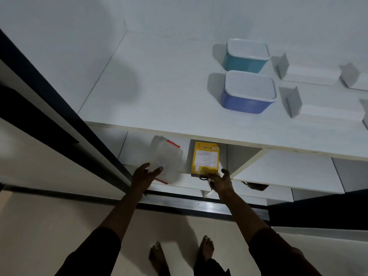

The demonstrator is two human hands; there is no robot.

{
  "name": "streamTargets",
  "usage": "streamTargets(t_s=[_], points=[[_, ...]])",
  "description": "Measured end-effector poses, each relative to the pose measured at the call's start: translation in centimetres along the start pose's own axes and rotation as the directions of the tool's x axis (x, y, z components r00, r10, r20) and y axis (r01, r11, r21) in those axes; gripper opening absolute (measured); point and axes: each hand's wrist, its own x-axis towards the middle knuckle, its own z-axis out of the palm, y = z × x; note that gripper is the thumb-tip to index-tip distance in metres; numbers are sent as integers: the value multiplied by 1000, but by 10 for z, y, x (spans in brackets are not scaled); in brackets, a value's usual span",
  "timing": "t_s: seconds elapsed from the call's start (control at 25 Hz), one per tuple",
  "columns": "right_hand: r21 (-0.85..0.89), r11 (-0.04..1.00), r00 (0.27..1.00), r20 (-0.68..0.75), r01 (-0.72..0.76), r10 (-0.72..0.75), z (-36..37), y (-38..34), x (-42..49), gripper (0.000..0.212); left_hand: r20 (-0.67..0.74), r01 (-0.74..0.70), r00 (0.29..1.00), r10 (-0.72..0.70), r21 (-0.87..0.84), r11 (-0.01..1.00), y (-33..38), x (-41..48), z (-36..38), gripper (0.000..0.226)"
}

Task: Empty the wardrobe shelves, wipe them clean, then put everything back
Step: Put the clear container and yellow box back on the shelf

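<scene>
- We take the yellow cardboard box with a white printed label (206, 159) as our landmark; it lies on the lower wardrobe shelf (187, 184), near that shelf's front edge.
- Our right hand (220, 181) is at the box's near end, fingers spread and bent over its front corner; it touches the box, but we cannot tell whether it truly grips it.
- Just left of the box lies a clear plastic container with red clips (166, 161), blurred. Our left hand (144, 175) meets its near corner with fingers fairly straight, pressing or steadying, not wrapped around it.
- Above the box, the wide white upper shelf (159, 92) carries a teal plastic tub with a white lid (246, 56) and, nearer us, a blue plastic tub with a white lid (249, 92), both up and to the right of the box. Right of the tubs stand pale folded dividers (290, 102).
- Judging by the tidy tubs, we are probably either loading or unloading the lower shelf; we cannot say which.
- Risks: the clear container is only touched at a corner, so it could slide off the front edge onto our bare feet (207, 248) below the box. The box could tip if lifted by one end. Raising either item carelessly could knock it against the upper shelf's underside.
</scene>
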Motion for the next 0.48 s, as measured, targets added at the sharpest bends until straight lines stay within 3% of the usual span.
streamTargets(t_s=[0.12, 0.16, 0.24, 0.32, 0.48], points=[[-88, 989, 992, -32, 115, -118, -5, 10, -10, 72, -71, -220, 969, 236, 182, 958, -4, -3, 3, 100], [-177, 961, 973, -58, 211, -224, -7, 14, -11, 72, -64, -316, 933, 354, 324, 892, -9, -4, 3, 109], [-333, 868, 915, -36, 368, -402, -5, 24, -15, 72, 72, -481, 828, 556, 602, 638, -25, 2, 4, 114], [-452, 783, 889, 54, 428, -455, 0, 30, -16, 71, 178, -529, 784, 595, 693, 490, -35, 7, 4, 105], [-569, 740, 922, 91, 359, -377, 10, 23, -13, 66, 145, -480, 784, 604, 758, 441, -26, 12, 12, 93]])
